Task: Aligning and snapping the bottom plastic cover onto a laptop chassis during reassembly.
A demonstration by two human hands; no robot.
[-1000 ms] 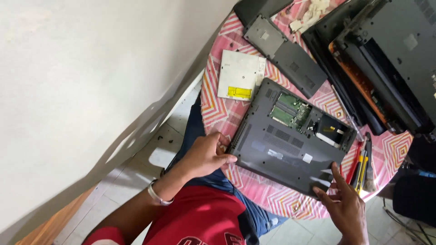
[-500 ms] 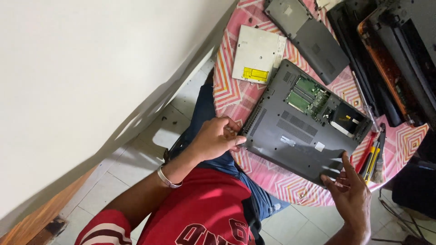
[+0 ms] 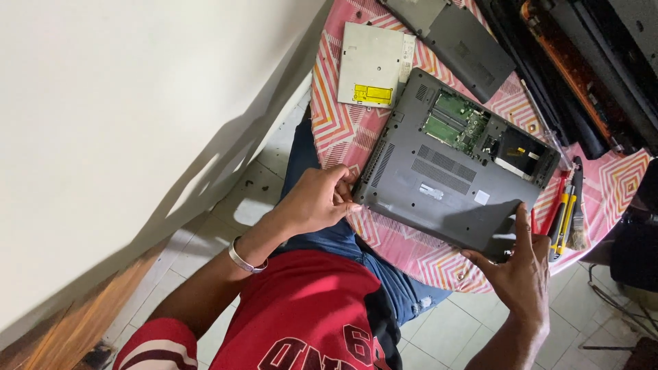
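A grey laptop (image 3: 439, 178) lies upside down on a round table with a pink zigzag cloth (image 3: 404, 240). Its bottom hatch is off, so green circuit boards (image 3: 454, 123) show. My left hand (image 3: 315, 202) grips the laptop's near left corner, fingers curled on the edge. My right hand (image 3: 517, 270) holds the near right corner, thumb on top of the case. A silver bangle (image 3: 243, 257) sits on my left wrist.
A silver optical drive (image 3: 373, 65) with a yellow label lies beyond the laptop. A grey cover panel (image 3: 462, 44) lies further back. A brush (image 3: 577, 205), a yellow knife (image 3: 562, 219) and a red tool (image 3: 550, 205) lie at the right. Dark laptop parts (image 3: 582, 68) fill the far right.
The view has shifted closer to the laptop. My right hand has moved up onto the laptop's near right corner; my left hand stays at the left corner.
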